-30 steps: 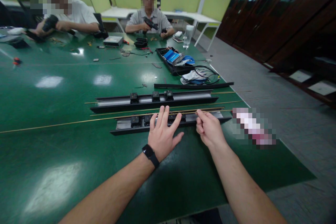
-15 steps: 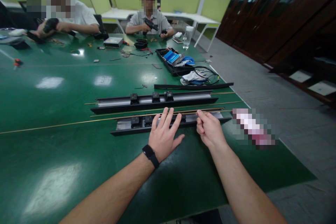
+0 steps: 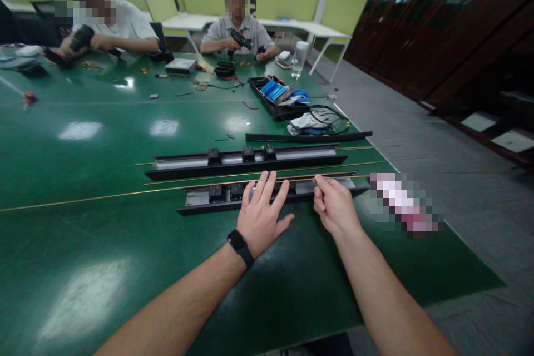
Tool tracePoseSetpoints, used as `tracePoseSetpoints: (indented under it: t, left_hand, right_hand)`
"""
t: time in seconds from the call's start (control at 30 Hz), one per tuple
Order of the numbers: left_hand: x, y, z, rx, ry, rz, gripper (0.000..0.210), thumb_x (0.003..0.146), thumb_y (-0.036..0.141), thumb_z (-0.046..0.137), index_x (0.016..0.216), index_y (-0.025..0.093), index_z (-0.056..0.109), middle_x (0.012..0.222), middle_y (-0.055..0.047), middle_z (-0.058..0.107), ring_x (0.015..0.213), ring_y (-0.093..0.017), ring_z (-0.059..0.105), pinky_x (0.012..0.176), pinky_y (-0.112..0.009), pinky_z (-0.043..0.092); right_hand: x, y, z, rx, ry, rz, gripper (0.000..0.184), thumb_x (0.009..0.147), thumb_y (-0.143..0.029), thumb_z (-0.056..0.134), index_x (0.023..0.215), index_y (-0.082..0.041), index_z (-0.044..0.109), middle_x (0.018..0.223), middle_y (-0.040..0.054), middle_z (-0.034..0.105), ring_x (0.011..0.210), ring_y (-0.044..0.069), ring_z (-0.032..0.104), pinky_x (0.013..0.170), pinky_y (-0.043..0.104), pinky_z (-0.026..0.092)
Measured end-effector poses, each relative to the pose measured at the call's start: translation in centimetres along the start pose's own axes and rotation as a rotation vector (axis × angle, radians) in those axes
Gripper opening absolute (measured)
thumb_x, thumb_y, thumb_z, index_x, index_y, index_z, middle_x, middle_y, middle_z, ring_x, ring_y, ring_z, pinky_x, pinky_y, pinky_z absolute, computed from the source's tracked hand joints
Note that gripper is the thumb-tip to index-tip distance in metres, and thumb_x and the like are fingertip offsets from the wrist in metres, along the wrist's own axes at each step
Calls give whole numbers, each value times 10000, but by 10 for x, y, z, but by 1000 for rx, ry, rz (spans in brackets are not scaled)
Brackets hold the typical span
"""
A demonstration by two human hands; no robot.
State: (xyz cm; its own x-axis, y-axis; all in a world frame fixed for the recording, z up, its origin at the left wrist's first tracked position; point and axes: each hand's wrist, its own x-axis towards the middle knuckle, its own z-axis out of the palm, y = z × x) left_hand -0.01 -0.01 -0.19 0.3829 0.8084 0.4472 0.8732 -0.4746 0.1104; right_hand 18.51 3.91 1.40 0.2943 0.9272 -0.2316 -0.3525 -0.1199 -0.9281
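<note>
Moved since the earlier frame: left hand [image 3: 259, 217], fingertips a touch to the right; right hand [image 3: 336, 206], no clear change. Work position judged unchanged, a steady hold.

Table [image 3: 167, 278]: green, glossy, beneath everything listed.

Far rail [image 3: 250, 168]: black channel, pale inside, with black blocks [image 3: 214, 156] along it.

Near rail [image 3: 217, 208]: similar channel, nearer the person, partly covered by the left hand; small black boxes [image 3: 216, 193] inside.

Left hand: fingers spread wide, palm down, across the near rail; contact cannot be told.

Right hand: thumb and forefinger pinched on the golden rod, at the rail's right part.

Golden rod [image 3: 302, 179]: thin, lying lengthwise over the near rail, between the two hands and beyond.

Watch [image 3: 237, 240]: black, on the left wrist.
</note>
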Motion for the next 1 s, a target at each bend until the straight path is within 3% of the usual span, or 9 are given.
tracePoseSetpoints:
  t: [1.0]
  left_hand:
    - [0, 0, -1, -2, -18, -3, 752, 893, 582, 565, 1532, 239, 367, 1633, -149, 270, 1525, -320, 212, 1213, -527, 198]
  right_hand:
    - [1, 2, -2, -5, -4, -3, 311, 739, -380, 822, 772, -175, 590, 500, -55, 541, 277, 44, 357, 247, 147, 210]
